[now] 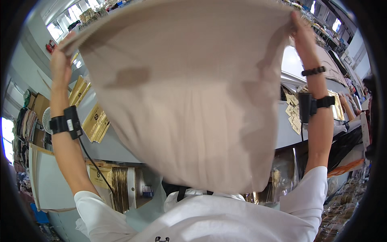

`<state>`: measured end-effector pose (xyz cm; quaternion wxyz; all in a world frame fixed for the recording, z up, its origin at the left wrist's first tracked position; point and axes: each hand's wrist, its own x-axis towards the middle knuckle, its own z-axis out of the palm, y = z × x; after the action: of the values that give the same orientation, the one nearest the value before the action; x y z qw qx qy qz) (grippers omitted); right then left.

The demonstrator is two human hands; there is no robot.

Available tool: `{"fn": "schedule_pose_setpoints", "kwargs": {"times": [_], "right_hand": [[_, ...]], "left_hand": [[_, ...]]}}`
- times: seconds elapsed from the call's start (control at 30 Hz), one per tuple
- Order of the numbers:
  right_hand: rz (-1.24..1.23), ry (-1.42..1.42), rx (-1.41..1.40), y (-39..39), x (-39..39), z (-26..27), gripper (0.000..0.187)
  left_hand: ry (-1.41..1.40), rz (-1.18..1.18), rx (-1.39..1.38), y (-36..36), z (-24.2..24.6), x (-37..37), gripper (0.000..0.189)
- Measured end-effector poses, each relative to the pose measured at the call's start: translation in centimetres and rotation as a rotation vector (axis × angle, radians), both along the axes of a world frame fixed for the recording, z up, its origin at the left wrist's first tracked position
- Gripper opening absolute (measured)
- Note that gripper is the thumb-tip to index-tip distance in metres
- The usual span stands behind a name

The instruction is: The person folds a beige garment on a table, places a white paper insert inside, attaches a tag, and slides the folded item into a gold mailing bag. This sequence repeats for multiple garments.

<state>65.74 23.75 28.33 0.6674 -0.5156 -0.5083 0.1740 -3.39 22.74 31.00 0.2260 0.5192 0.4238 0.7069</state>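
A wide beige cloth (187,106) hangs stretched between my raised hands and covers most of the middle of the view. My left hand (61,62) grips its upper left corner, and my right hand (304,40) pinches the upper right corner. The lower edge drapes down close to my white shirt, slightly blurred. Shadows of my arms fall across the fabric. Whatever lies on the table behind the cloth is hidden.
Gold printed packets (95,122) lie on the grey table (121,146) at left. Cream hang tags (292,113) are heaped at right. Below the tabletop, an open compartment holds more gold packets (120,189). Another person's hand (344,101) shows at far right.
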Motion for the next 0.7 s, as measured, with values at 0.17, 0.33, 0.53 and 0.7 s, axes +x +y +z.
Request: {"fn": "schedule_pose_setpoints", "kwargs": {"times": [0.17, 0.33, 0.53, 0.7], "right_hand": [[0.079, 0.053, 0.540, -7.7, 2.6, 4.7, 0.040], [0.049, 0.156, 0.334, -19.0, 3.6, -3.3, 0.034], [-0.059, -0.175, -0.143, -28.2, 2.5, -17.9, 0.035], [0.411, -0.436, -0.629, -30.9, 0.0, -23.4, 0.037]], "left_hand": [[0.105, 0.527, 0.393, -8.3, 4.9, -3.3, 0.033], [0.909, 0.885, 0.354, -20.7, -0.7, -4.2, 0.027], [0.656, 0.271, -0.341, -27.9, -13.5, -2.6, 0.017], [0.602, -0.241, -0.893, -29.8, -22.3, -0.1, 0.034]]}}
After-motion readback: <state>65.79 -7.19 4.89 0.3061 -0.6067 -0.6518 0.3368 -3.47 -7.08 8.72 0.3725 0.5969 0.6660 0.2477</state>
